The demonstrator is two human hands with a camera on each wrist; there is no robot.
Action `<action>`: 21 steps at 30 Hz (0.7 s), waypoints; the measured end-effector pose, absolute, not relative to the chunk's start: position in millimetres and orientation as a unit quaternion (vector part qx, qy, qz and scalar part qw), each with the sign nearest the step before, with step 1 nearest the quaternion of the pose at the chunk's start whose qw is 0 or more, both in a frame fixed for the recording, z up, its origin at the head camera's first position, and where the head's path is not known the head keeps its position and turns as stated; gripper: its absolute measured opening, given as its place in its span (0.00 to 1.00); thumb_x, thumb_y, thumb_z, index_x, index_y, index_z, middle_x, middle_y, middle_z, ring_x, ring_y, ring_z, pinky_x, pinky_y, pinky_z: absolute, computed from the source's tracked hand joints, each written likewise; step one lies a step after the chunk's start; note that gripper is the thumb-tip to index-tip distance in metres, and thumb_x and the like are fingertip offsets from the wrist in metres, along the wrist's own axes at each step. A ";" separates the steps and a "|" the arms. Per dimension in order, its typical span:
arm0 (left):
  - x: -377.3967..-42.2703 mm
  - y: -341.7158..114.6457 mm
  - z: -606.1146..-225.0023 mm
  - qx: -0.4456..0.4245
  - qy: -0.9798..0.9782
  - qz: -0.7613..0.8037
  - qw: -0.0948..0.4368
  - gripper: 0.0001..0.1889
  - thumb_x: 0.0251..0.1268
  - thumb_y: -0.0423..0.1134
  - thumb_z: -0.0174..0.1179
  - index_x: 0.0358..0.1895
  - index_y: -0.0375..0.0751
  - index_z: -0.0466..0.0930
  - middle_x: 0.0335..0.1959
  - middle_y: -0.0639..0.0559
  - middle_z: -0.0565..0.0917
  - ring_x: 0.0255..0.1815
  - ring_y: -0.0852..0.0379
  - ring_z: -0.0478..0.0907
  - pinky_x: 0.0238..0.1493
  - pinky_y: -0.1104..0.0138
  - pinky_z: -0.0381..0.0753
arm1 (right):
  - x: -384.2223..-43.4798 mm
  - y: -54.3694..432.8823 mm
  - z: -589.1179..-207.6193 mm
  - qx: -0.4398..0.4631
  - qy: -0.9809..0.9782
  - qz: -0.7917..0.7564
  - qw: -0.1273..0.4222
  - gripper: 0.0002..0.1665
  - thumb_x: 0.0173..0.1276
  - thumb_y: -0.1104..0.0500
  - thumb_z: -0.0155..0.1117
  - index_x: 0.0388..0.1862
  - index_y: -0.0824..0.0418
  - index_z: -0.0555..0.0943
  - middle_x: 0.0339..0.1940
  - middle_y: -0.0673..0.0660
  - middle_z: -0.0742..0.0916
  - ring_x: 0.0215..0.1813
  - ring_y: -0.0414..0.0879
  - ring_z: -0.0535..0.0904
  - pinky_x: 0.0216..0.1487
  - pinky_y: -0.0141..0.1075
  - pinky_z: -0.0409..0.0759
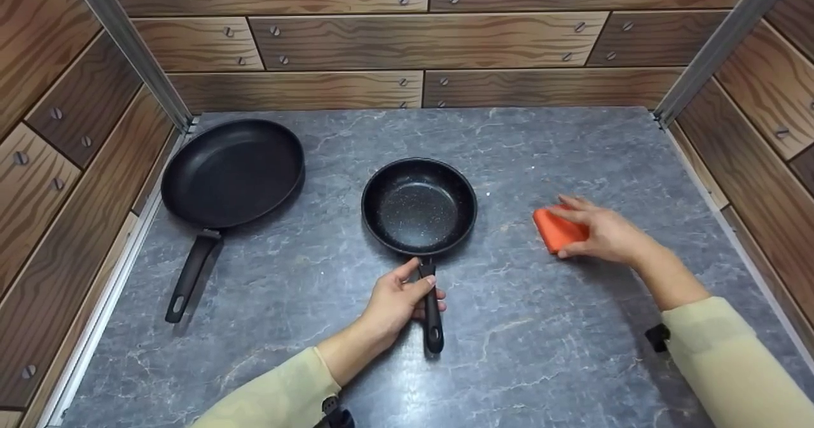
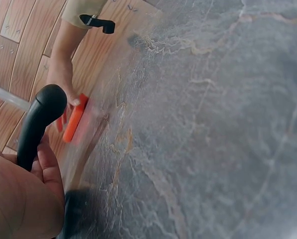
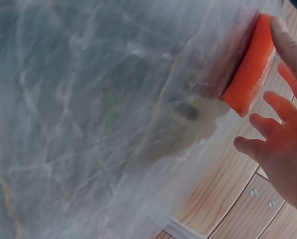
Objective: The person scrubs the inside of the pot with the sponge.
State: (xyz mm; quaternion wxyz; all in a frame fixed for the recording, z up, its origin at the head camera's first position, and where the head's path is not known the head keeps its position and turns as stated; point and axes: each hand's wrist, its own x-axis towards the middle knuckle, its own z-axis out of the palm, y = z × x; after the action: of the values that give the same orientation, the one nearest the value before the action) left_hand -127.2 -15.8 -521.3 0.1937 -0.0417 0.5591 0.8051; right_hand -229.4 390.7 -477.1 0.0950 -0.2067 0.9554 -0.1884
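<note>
My left hand (image 1: 395, 301) holds the black handle (image 1: 433, 326) of a small speckled frying pan (image 1: 420, 208) in the middle of the table, thumb on top and fingers around the far side. The handle (image 2: 36, 124) also shows in the left wrist view. At the right, my right hand (image 1: 607, 234) is at an orange sponge (image 1: 552, 232), its thumb by the near edge and its fingers spread over the other side. In the right wrist view the thumb meets one end of the sponge (image 3: 252, 64), while the other fingers stand apart from it.
A larger black frying pan (image 1: 235, 173) lies at the left, handle toward the front. Wood-patterned walls (image 1: 420, 40) with metal corner posts (image 1: 130, 46) bound the grey marbled table (image 1: 286, 345) at the back and sides.
</note>
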 end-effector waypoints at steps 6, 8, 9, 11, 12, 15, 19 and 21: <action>-127.0 -15.6 -520.6 -0.046 0.560 0.804 0.197 0.41 0.77 0.31 0.62 0.84 0.26 0.48 0.35 0.35 0.90 0.29 0.52 0.90 0.31 0.63 0.91 | -229.7 394.2 -477.2 -0.202 0.950 -0.200 0.126 0.52 0.61 0.49 0.84 0.82 0.57 0.71 0.84 0.69 0.63 0.82 0.77 0.53 0.75 0.77 0.54; -127.1 -15.6 -520.3 -0.047 0.559 0.804 0.198 0.41 0.77 0.31 0.62 0.84 0.26 0.48 0.36 0.35 0.90 0.29 0.52 0.91 0.31 0.63 0.91 | -230.6 394.5 -475.6 -0.201 0.949 -0.200 0.136 0.52 0.62 0.52 0.84 0.82 0.57 0.70 0.85 0.69 0.62 0.82 0.77 0.52 0.75 0.77 0.53; -127.1 -15.6 -520.1 -0.048 0.559 0.804 0.198 0.41 0.77 0.31 0.62 0.84 0.26 0.48 0.36 0.35 0.90 0.29 0.52 0.91 0.31 0.64 0.91 | -231.2 394.7 -474.9 -0.201 0.949 -0.199 0.141 0.52 0.62 0.53 0.84 0.82 0.57 0.69 0.85 0.70 0.61 0.82 0.77 0.52 0.75 0.77 0.54; -127.2 -15.7 -520.1 -0.048 0.559 0.804 0.198 0.41 0.77 0.31 0.62 0.84 0.26 0.48 0.36 0.35 0.90 0.29 0.52 0.91 0.31 0.64 0.91 | -232.5 394.4 -473.6 -0.203 0.948 -0.196 0.148 0.52 0.63 0.55 0.83 0.83 0.57 0.69 0.85 0.70 0.61 0.82 0.77 0.52 0.75 0.76 0.55; -127.3 -15.7 -520.1 -0.048 0.559 0.804 0.198 0.41 0.77 0.31 0.62 0.84 0.26 0.48 0.36 0.35 0.90 0.29 0.52 0.91 0.30 0.64 0.90 | -233.0 394.2 -472.9 -0.203 0.948 -0.195 0.151 0.52 0.63 0.56 0.83 0.83 0.57 0.69 0.85 0.70 0.61 0.82 0.78 0.53 0.75 0.76 0.56; -127.3 -16.0 -520.5 -0.049 0.559 0.804 0.199 0.41 0.77 0.31 0.62 0.84 0.27 0.48 0.36 0.36 0.90 0.29 0.52 0.91 0.30 0.64 0.90 | -233.9 393.1 -471.8 -0.204 0.946 -0.197 0.157 0.52 0.62 0.60 0.82 0.83 0.58 0.68 0.85 0.71 0.61 0.81 0.78 0.53 0.76 0.75 0.57; -127.0 -16.3 -520.8 -0.048 0.558 0.804 0.199 0.41 0.77 0.31 0.62 0.84 0.27 0.48 0.35 0.36 0.90 0.29 0.52 0.90 0.30 0.64 0.90 | -233.3 392.7 -470.7 -0.197 0.946 -0.198 0.165 0.52 0.62 0.65 0.78 0.84 0.57 0.67 0.85 0.70 0.60 0.81 0.78 0.54 0.75 0.75 0.58; -126.8 -16.4 -520.6 -0.047 0.558 0.805 0.199 0.41 0.77 0.31 0.62 0.84 0.27 0.48 0.35 0.36 0.90 0.29 0.52 0.90 0.30 0.64 0.90 | -232.8 392.4 -470.4 -0.196 0.946 -0.196 0.167 0.51 0.61 0.67 0.76 0.84 0.57 0.67 0.85 0.70 0.60 0.80 0.78 0.55 0.75 0.75 0.59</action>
State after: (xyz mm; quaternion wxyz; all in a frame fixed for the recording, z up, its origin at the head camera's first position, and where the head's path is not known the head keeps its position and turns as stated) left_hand -126.8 -16.4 -520.6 0.1987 -0.0470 0.5576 0.8046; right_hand -232.8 392.4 -470.4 0.1675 -0.1959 0.9461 -0.1961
